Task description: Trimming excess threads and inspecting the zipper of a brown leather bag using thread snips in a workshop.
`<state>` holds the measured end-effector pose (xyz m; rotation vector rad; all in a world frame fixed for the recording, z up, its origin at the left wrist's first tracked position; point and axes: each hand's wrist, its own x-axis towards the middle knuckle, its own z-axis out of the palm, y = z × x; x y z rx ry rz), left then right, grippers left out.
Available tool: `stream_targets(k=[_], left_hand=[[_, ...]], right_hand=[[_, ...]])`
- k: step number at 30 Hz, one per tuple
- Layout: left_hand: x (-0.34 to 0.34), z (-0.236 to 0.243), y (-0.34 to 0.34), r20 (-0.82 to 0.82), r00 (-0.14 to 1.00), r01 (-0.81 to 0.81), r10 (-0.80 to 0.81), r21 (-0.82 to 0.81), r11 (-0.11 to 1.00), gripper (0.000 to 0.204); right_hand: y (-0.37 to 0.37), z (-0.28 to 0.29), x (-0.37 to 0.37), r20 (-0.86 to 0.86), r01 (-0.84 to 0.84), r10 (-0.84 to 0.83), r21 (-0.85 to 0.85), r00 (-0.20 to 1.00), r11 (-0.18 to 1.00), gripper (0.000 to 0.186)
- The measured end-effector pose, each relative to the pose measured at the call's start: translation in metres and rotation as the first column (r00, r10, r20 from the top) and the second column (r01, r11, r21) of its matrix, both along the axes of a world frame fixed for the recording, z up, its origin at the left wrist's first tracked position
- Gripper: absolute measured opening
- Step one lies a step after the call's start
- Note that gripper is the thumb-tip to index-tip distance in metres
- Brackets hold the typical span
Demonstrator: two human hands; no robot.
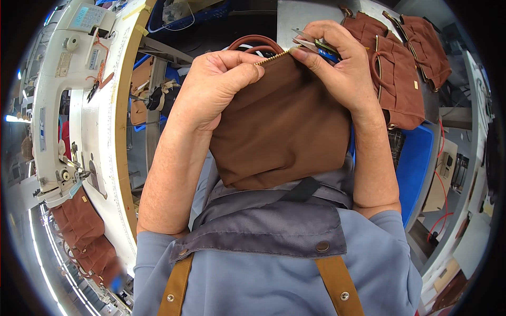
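A brown fabric bag hangs in front of me, its body resting against my lap. Along its top edge runs a brass-toothed zipper. My left hand pinches the zipper's left end between thumb and fingers. At the other end, my right hand presses its thumb on the bag's edge while its curled fingers hold black-and-blue thread snips. The blades of the snips point left, slightly apart, just above the zipper. Behind the bag's edge shows a reddish-brown handle.
A white sewing machine stands on a table at the left, with brown bags near its end. More finished brown bags lie on the metal table at the right, above a blue bin. Another blue crate is ahead.
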<state>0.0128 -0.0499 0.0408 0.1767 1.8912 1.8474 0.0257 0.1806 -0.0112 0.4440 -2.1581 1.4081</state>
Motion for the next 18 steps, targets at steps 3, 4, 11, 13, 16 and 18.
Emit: stream_targets(k=[3,4,11,13,16,18], left_hand=[[-0.003,-0.002,-0.001,0.003,1.000,0.011,-0.011,0.003,1.000,0.021],[-0.004,-0.003,-0.003,0.004,1.000,0.016,-0.016,0.011,1.000,0.021],[0.000,-0.003,0.004,-0.041,0.999,-0.020,0.016,-0.082,0.996,0.020],[-0.004,-0.008,-0.001,-0.015,1.000,-0.017,0.017,-0.037,0.999,0.020],[-0.005,-0.006,-0.001,0.024,1.000,-0.019,0.020,-0.008,1.000,0.020],[-0.003,-0.006,-0.001,0.003,1.000,-0.027,0.027,0.002,1.000,0.020]], right_hand=[[0.002,-0.003,-0.003,0.011,0.008,-0.009,0.032,1.000,0.999,0.028],[0.002,-0.004,-0.005,0.003,0.002,-0.002,0.046,1.000,0.999,0.029],[-0.006,-0.004,-0.004,-0.001,0.026,-0.026,0.085,1.000,0.996,0.029],[-0.011,0.001,0.000,-0.133,0.141,-0.130,0.080,0.983,0.987,0.028],[-0.013,0.009,0.009,-0.238,0.178,-0.168,0.019,0.957,0.984,0.027],[-0.010,0.009,0.017,-0.259,0.213,-0.165,0.169,0.952,0.962,0.028]])
